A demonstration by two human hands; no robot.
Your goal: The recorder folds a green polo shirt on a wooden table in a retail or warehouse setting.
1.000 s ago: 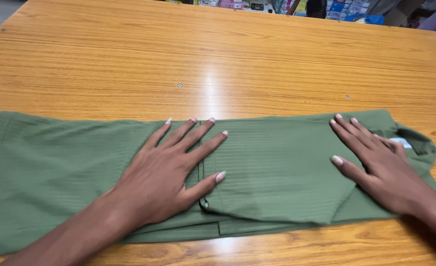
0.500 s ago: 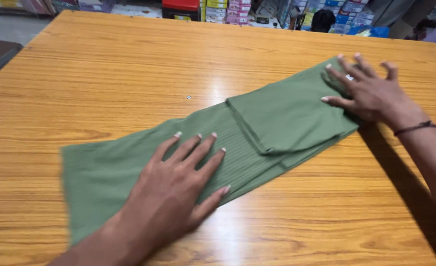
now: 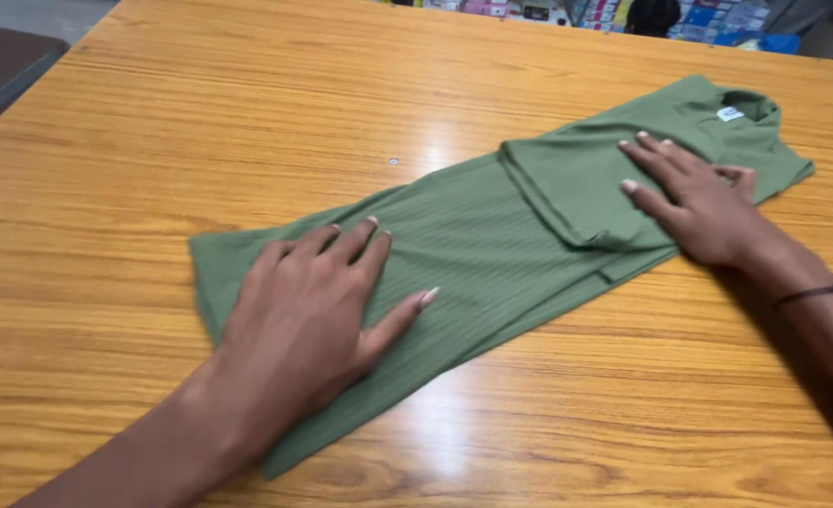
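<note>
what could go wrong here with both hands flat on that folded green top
1. The green top lies on a glossy wooden table; it could slide under the flat left hand and skew the fold.
2. The folded sleeve flap is loose beside the right hand and may spring open if pressure lifts.
3. The hem end near the left hand could bunch up.
</note>
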